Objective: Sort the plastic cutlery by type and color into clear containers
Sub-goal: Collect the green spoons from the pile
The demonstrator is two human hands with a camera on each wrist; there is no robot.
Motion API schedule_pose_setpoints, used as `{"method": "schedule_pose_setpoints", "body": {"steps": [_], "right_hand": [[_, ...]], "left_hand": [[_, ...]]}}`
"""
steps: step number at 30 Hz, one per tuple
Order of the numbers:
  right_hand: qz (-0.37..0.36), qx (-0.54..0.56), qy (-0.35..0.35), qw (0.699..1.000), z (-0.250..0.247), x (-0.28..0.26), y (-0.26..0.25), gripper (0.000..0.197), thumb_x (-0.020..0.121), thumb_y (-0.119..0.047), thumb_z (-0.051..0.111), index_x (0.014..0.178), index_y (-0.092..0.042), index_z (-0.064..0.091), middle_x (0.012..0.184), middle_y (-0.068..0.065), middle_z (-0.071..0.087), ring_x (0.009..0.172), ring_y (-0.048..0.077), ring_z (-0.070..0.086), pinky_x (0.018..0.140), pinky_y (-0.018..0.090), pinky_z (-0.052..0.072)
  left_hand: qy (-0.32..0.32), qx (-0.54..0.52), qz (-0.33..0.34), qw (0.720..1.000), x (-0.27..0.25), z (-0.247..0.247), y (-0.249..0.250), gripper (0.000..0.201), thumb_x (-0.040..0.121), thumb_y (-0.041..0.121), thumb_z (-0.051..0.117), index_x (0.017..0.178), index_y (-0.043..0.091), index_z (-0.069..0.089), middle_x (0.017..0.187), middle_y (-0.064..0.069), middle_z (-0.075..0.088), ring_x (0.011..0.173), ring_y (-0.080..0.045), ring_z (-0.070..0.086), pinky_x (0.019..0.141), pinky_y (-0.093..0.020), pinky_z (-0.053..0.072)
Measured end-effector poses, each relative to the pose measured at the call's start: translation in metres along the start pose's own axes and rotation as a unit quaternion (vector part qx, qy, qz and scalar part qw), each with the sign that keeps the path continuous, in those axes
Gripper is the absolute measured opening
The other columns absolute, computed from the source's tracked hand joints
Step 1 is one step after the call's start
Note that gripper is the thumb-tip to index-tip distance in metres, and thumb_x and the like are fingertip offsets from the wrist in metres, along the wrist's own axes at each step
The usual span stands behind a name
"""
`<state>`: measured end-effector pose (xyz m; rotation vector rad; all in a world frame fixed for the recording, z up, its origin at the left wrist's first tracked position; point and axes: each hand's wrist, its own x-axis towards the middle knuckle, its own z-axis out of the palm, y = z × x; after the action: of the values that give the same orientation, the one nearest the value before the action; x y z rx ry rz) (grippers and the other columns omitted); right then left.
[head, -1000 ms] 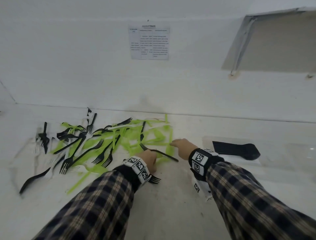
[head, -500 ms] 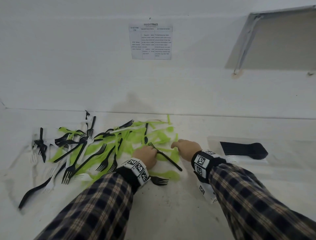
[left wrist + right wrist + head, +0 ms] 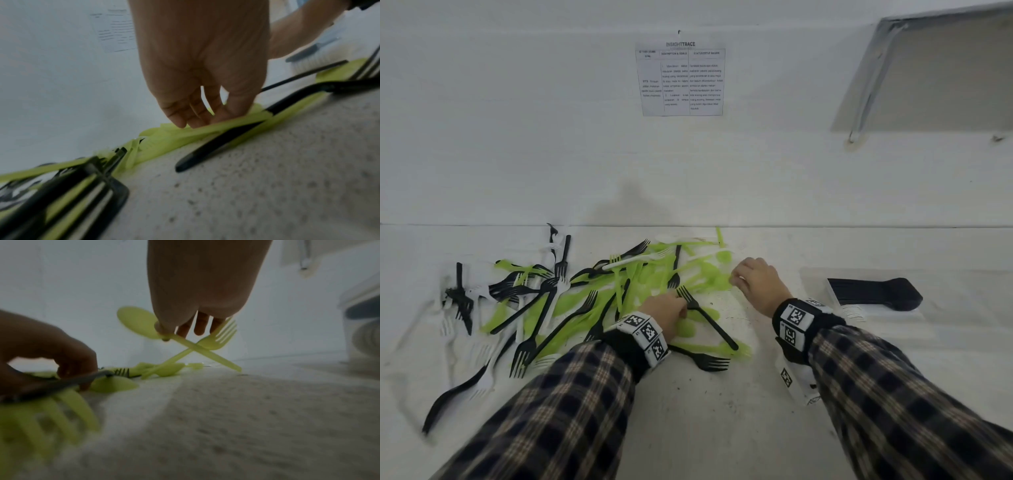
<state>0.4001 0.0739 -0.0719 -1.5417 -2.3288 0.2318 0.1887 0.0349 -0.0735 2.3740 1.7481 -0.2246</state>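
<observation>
A heap of black, green and white plastic cutlery [image 3: 571,301] lies on the white table. My right hand [image 3: 753,277] is at the heap's right edge. In the right wrist view, this hand [image 3: 185,332] pinches a green spoon [image 3: 137,322] and a green fork [image 3: 218,337], heads raised and handles crossing down to the table. My left hand [image 3: 671,310] is arched over the green pieces. Its fingertips [image 3: 185,120] close on a green piece of cutlery [image 3: 205,129]. A black fork [image 3: 705,318] lies against that hand.
A clear container [image 3: 945,284] stands at the right, holding stacked black cutlery [image 3: 873,294] with white forks [image 3: 854,312] beside the stack. Another black fork [image 3: 705,361] lies near my left wrist. A wall with a printed sheet [image 3: 681,80] closes the table's far side.
My right hand has risen slightly at the heap's edge. The black fork beside my left hand has swung, its handle now pointing nearer to me. My left hand has barely moved.
</observation>
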Motion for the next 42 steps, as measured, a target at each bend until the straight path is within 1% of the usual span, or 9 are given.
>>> {"method": "schedule_pose_setpoints", "body": {"steps": [5, 10, 16, 21, 24, 27, 33, 37, 42], "right_hand": [[0.019, 0.124, 0.098, 0.987, -0.006, 0.004, -0.02, 0.023, 0.101, -0.017, 0.036, 0.088, -0.01, 0.053, 0.088, 0.005, 0.068, 0.087, 0.024, 0.054, 0.081, 0.032, 0.028], [0.075, 0.291, 0.111, 0.947, -0.008, 0.006, -0.032, 0.016, 0.1, -0.016, 0.038, 0.086, -0.011, 0.045, 0.064, 0.0, 0.05, 0.061, 0.018, 0.046, 0.067, 0.028, 0.037], [0.154, 0.21, -0.105, 0.96, -0.002, -0.001, -0.038, 0.03, 0.091, -0.036, 0.056, 0.1, -0.013, 0.039, 0.076, -0.004, 0.047, 0.074, 0.017, 0.044, 0.054, 0.021, 0.031], [0.186, 0.198, -0.13, 0.954, 0.006, -0.004, -0.041, 0.018, 0.093, -0.012, 0.047, 0.11, -0.01, 0.041, 0.101, 0.011, 0.051, 0.08, 0.021, 0.046, 0.05, 0.018, 0.031], [0.193, 0.164, -0.119, 0.96, 0.006, -0.005, -0.044, 0.014, 0.09, -0.005, 0.044, 0.099, -0.011, 0.035, 0.097, 0.01, 0.045, 0.081, 0.023, 0.044, 0.05, 0.019, 0.03], [0.208, 0.161, -0.108, 0.959, 0.006, -0.006, -0.046, 0.021, 0.091, -0.004, 0.041, 0.112, -0.006, 0.044, 0.098, 0.01, 0.043, 0.083, 0.023, 0.043, 0.053, 0.023, 0.032], [0.246, 0.191, -0.055, 0.949, 0.005, -0.007, -0.041, 0.028, 0.09, -0.003, 0.042, 0.117, 0.0, 0.048, 0.097, 0.01, 0.043, 0.081, 0.024, 0.043, 0.05, 0.021, 0.031], [0.289, 0.209, -0.016, 0.934, 0.003, -0.009, -0.032, 0.029, 0.09, -0.003, 0.042, 0.118, 0.002, 0.048, 0.1, 0.012, 0.047, 0.084, 0.025, 0.045, 0.068, 0.025, 0.036], [0.332, 0.229, 0.055, 0.914, -0.005, -0.006, -0.021, 0.03, 0.092, -0.004, 0.038, 0.121, 0.004, 0.044, 0.12, 0.024, 0.052, 0.095, 0.032, 0.05, 0.073, 0.029, 0.037]], "left_hand": [[0.032, 0.041, -0.011, 0.999, -0.002, -0.002, 0.0, 0.024, 0.09, 0.02, 0.048, 0.109, 0.019, 0.062, 0.121, 0.0, 0.05, 0.117, -0.019, 0.048, 0.102, -0.037, 0.028], [0.016, 0.111, -0.012, 0.994, -0.006, 0.001, 0.002, 0.03, 0.097, 0.027, 0.037, 0.117, 0.018, 0.058, 0.125, -0.003, 0.048, 0.121, -0.022, 0.041, 0.1, -0.041, 0.026], [0.152, -0.048, -0.026, 0.987, -0.005, -0.002, 0.005, 0.025, 0.102, 0.022, 0.024, 0.112, 0.014, 0.045, 0.088, 0.001, 0.055, 0.086, -0.021, 0.049, 0.093, -0.035, 0.027], [0.185, -0.074, -0.025, 0.98, -0.002, -0.002, 0.001, 0.02, 0.097, 0.02, 0.033, 0.113, 0.014, 0.043, 0.08, 0.003, 0.051, 0.076, -0.022, 0.05, 0.093, -0.034, 0.034], [0.17, -0.102, -0.034, 0.98, 0.001, -0.005, 0.001, 0.032, 0.091, 0.023, 0.044, 0.122, 0.012, 0.046, 0.102, -0.005, 0.06, 0.091, -0.025, 0.058, 0.077, -0.031, 0.043], [0.084, -0.092, -0.039, 0.991, 0.007, -0.001, 0.0, 0.039, 0.092, 0.021, 0.046, 0.13, 0.013, 0.048, 0.125, -0.005, 0.053, 0.111, -0.023, 0.055, 0.088, -0.031, 0.046], [0.025, -0.048, -0.01, 0.998, 0.013, 0.003, 0.004, 0.031, 0.091, 0.019, 0.045, 0.118, 0.012, 0.058, 0.12, -0.005, 0.051, 0.107, -0.023, 0.055, 0.09, -0.033, 0.047], [0.022, -0.037, -0.013, 0.999, 0.014, 0.0, 0.004, 0.033, 0.093, 0.022, 0.047, 0.124, 0.012, 0.053, 0.125, -0.005, 0.052, 0.113, -0.023, 0.053, 0.094, -0.034, 0.045], [0.084, -0.01, 0.004, 0.996, 0.007, -0.013, 0.006, 0.023, 0.096, 0.015, 0.042, 0.119, 0.015, 0.044, 0.109, -0.004, 0.06, 0.089, -0.024, 0.057, 0.074, -0.03, 0.043]]}}
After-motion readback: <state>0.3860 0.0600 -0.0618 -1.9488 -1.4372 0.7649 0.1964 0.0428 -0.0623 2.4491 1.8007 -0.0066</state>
